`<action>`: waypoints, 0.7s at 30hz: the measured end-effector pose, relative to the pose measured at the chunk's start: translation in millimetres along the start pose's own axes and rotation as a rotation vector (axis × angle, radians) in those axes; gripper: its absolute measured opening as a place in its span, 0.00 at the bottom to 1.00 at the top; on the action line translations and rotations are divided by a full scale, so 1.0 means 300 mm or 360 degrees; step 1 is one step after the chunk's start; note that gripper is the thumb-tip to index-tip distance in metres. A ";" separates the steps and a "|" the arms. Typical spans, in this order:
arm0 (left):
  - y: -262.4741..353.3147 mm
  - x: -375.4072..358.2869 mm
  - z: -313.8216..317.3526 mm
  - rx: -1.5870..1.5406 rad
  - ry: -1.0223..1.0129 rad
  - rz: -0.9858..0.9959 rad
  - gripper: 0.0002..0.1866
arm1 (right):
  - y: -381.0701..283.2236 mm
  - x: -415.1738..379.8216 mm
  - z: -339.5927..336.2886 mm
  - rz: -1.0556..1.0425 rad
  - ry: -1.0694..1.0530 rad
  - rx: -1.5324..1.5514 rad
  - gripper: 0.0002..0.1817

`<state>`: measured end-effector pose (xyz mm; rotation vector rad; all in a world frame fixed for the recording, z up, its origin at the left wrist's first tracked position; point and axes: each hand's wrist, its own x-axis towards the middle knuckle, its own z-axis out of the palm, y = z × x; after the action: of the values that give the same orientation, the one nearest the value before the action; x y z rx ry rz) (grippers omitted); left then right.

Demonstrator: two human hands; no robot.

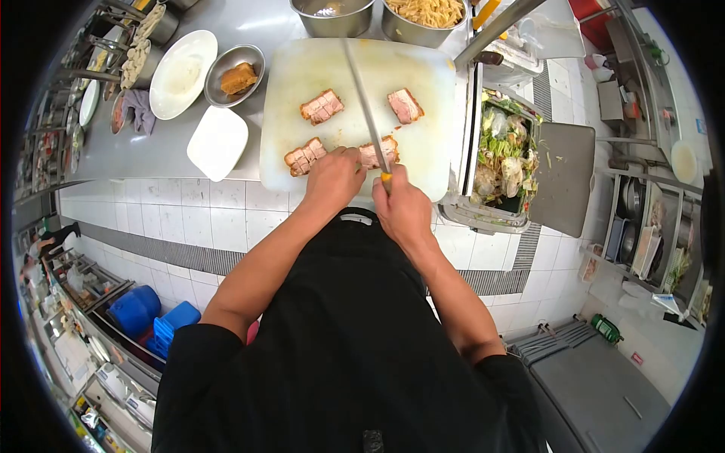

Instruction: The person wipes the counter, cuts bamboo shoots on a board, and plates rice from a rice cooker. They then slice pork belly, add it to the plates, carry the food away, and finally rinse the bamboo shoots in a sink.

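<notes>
Black clothing (340,340) fills the foreground, bare forearms (272,260) reaching to a pale cutting board (302,60) on a metal tabletop (238,23). The right hand (404,204) is wrapped round the handle of a long knife (359,83), its blade across the lower-right meat piece (368,155). The left hand (337,175), bent, meets that piece's left end; whether it grips cannot be told. Three other meat chunks (322,106) lie on the board. Two metal bowls (332,30) are cut off above. A red wall label (637,358) is too small to read.
</notes>
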<state>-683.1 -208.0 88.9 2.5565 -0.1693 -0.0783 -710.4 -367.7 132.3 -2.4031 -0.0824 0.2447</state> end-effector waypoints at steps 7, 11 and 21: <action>0.009 0.008 0.008 -0.0035 -0.0023 -0.0024 0.10 | 0.015 0.012 -0.050 0.0020 -0.0053 -0.0133 0.14; 0.021 0.011 -0.012 0.0045 -0.0065 -0.0027 0.10 | 0.096 0.046 -0.019 -0.0012 -0.0075 -0.0266 0.14; 0.142 0.313 -0.030 0.0377 0.0046 0.0595 0.22 | 0.183 -0.051 -0.173 0.0404 0.0093 0.0185 0.15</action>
<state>-593.7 -251.4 118.0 2.7094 -0.6764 0.1288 -715.5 -444.5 135.9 -2.3002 0.2587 0.2877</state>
